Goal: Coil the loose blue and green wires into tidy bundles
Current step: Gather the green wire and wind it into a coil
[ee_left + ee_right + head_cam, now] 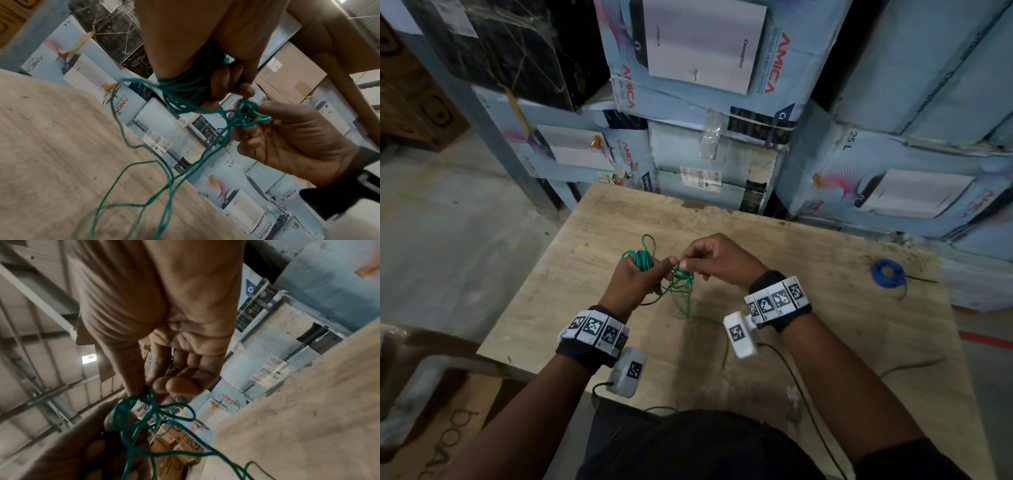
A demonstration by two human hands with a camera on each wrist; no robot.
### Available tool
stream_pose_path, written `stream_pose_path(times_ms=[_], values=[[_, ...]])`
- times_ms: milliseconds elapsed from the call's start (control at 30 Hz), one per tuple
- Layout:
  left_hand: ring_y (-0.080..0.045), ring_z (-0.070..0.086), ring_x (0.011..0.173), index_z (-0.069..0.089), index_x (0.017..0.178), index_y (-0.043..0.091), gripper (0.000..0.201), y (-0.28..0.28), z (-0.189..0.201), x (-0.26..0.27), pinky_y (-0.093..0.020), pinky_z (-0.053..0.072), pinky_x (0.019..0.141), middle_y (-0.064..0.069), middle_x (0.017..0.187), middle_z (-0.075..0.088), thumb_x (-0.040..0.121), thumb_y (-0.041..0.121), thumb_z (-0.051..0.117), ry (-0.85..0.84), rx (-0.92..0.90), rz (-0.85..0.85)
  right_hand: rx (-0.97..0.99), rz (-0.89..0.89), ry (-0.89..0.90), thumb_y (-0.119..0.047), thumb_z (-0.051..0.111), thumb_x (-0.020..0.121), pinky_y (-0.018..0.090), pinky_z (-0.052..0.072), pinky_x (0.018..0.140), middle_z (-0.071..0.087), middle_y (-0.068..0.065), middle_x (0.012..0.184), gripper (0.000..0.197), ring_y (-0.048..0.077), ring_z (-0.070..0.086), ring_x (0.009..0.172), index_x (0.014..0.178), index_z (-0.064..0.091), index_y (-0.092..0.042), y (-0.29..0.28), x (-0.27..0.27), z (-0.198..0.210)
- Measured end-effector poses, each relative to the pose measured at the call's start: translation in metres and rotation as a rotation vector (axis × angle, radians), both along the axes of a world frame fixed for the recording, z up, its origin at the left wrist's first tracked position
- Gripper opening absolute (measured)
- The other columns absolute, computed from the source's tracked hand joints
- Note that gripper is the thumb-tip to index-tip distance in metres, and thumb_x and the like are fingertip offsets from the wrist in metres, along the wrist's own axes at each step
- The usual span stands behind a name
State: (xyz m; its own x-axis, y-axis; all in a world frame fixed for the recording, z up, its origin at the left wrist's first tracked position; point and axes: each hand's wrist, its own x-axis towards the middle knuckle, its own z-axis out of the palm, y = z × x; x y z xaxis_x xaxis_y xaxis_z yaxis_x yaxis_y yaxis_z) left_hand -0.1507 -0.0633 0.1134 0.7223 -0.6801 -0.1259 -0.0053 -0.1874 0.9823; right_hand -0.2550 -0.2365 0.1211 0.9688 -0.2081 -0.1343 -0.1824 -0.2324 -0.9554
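At nine o'clock of the wooden table [774, 240], the left hand [635, 279] has green wire [643, 258] wound round its fingers, gripping it. Beside it, the right hand [717, 260] pinches a tangled knot of that wire [249, 116]. Loose strands trail toward six o'clock. At three o'clock lies the coiled blue wire [888, 272], well apart. Stacked cartons [688, 68] stand at twelve.

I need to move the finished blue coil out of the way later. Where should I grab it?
Judging from the head view, the blue wire coil lies flat on the wooden table near its far right corner, clear of both hands. Come from above and pinch across the ring's bundled strands, not its loose tail, so the loops stay together.
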Motion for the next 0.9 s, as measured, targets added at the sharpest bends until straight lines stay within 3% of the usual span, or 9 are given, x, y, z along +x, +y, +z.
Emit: stream_pose_path(times_ms=[100, 267, 333, 400, 533, 633, 700, 833, 900], values=[[-0.025, 0.055, 0.05, 0.069, 0.065, -0.002, 0.033, 0.006, -0.002, 0.002, -0.026, 0.046, 0.05, -0.004, 0.056, 0.066, 0.088, 0.021, 0.073, -0.023, 0.037, 0.002, -0.121, 0.018, 0.038, -0.018, 0.066, 0.095, 0.025, 0.048, 0.062, 0.067, -0.003, 0.08, 0.007, 0.008, 0.057, 0.068, 0.09, 0.07, -0.018, -0.001, 0.001, -0.004], [-0.021, 0.053, 0.047, 0.067, 0.061, 0.006, 0.035, 0.0, 0.001, 0.004, -0.023, 0.043, 0.049, -0.009, 0.058, 0.063, 0.089, 0.025, 0.072, -0.032, 0.012, 0.046, -0.192, -0.305, 0.026, -0.024, 0.06, 0.099, 0.027, 0.043, 0.07, 0.063, -0.006, 0.083, 0.019, 0.004, 0.053, 0.068, 0.099, 0.068, -0.006, -0.011, 0.008, -0.023], [-0.021, 0.052, 0.047, 0.066, 0.061, 0.007, 0.034, -0.003, 0.003, 0.004, -0.023, 0.042, 0.048, -0.003, 0.054, 0.061, 0.089, 0.026, 0.072, -0.028, 0.01, 0.069, -0.243, -0.395, -0.007, -0.023, 0.06, 0.099, 0.028, 0.042, 0.073, 0.064, -0.001, 0.087, 0.017, 0.009, 0.055, 0.071, 0.097, 0.066, -0.007, -0.013, 0.01, -0.024], [-0.023, 0.052, 0.047, 0.066, 0.061, 0.008, 0.034, 0.0, 0.005, 0.007, -0.023, 0.041, 0.048, 0.001, 0.049, 0.058, 0.088, 0.026, 0.073, -0.011, 0.01, 0.116, -0.466, -0.394, -0.049, -0.017, 0.056, 0.099, 0.03, 0.043, 0.075, 0.064, 0.005, 0.093, 0.012, 0.019, 0.058, 0.083, 0.095, 0.064, -0.008, -0.021, 0.011, -0.03], [-0.022, 0.049, 0.045, 0.065, 0.062, 0.011, 0.029, 0.02, 0.008, 0.024, -0.029, 0.041, 0.051, -0.004, 0.053, 0.053, 0.085, 0.026, 0.076, 0.134, -0.035, 0.26, -0.926, -0.347, 0.148, -0.004, 0.044, 0.089, 0.043, 0.048, 0.084, 0.063, 0.018, 0.106, 0.023, 0.039, 0.059, 0.1, 0.099, 0.065, -0.006, -0.064, 0.0, -0.052], [-0.016, 0.034, 0.04, 0.065, 0.07, 0.008, 0.022, 0.041, 0.01, 0.039, -0.034, 0.039, 0.053, -0.006, 0.058, 0.045, 0.084, 0.021, 0.075, 0.242, -0.132, 0.363, -0.922, -0.482, 0.266, 0.004, 0.053, 0.09, 0.046, 0.048, 0.088, 0.066, 0.032, 0.106, 0.018, 0.046, 0.062, 0.102, 0.099, 0.068, 0.008, -0.105, -0.027, -0.058], [-0.015, 0.03, 0.039, 0.066, 0.074, 0.007, 0.018, 0.05, 0.008, 0.044, -0.035, 0.037, 0.054, -0.003, 0.056, 0.045, 0.084, 0.019, 0.074, 0.274, -0.139, 0.387, -0.875, -0.587, 0.36, 0.0, 0.052, 0.091, 0.046, 0.05, 0.086, 0.067, 0.031, 0.105, 0.019, 0.045, 0.063, 0.103, 0.098, 0.068, 0.007, -0.125, -0.037, -0.06], [-0.016, 0.026, 0.041, 0.057, 0.06, 0.014, 0.031, 0.04, 0.003, 0.036, -0.033, 0.036, 0.053, 0.003, 0.045, 0.029, 0.086, 0.021, 0.072, 0.386, -0.129, 0.359, -0.712, -0.739, 0.498, -0.006, 0.055, 0.091, 0.048, 0.052, 0.092, 0.065, 0.031, 0.115, 0.023, 0.045, 0.062, 0.111, 0.106, 0.065, 0.009, -0.135, -0.022, -0.067], [-0.015, 0.025, 0.042, 0.055, 0.06, 0.016, 0.032, 0.029, 0.001, 0.029, -0.032, 0.035, 0.053, 0.004, 0.047, 0.027, 0.087, 0.023, 0.071, 0.438, -0.128, 0.33, -0.616, -0.695, 0.536, -0.006, 0.058, 0.09, 0.044, 0.049, 0.097, 0.063, 0.029, 0.124, 0.027, 0.043, 0.06, 0.117, 0.113, 0.065, 0.008, -0.124, -0.011, -0.068]])
